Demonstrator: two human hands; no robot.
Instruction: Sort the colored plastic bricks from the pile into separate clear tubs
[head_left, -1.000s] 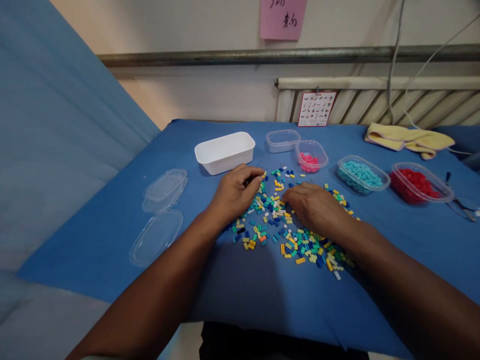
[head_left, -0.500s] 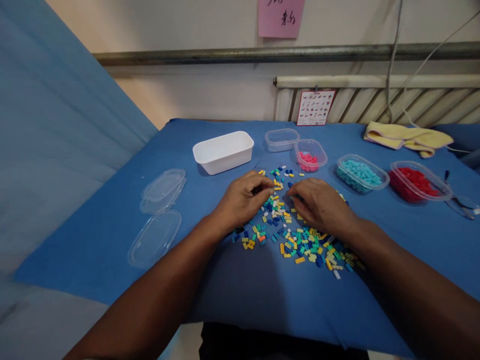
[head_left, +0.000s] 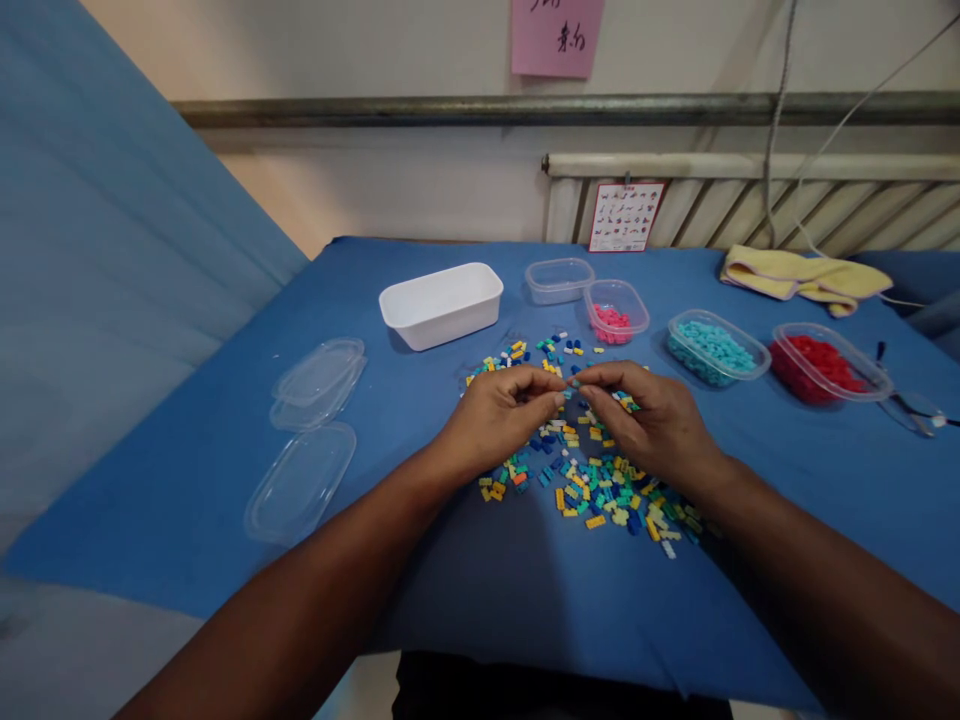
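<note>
Over a spread pile of small toy building bricks, yellow, green, teal, dark blue and white, my two hands almost meet. Thumb and forefinger of my right hand pinch a tiny teal brick. My left hand faces it from the left, its thumb and forefinger nearly together at the tips. Whatever lies between those left fingertips, if anything, is too small to make out. Loose bricks lie beneath both hands and partly disappear behind them.
Behind the pile stand a white tub, a clear container and one with pink bricks. To the right are containers of turquoise bricks and red bricks, glasses and a yellow cloth. Clear lids lie left.
My hands have come closer together, fingertips now nearly touching above the pile. The teal brick in my right fingers shows more clearly. The view has shifted slightly.
</note>
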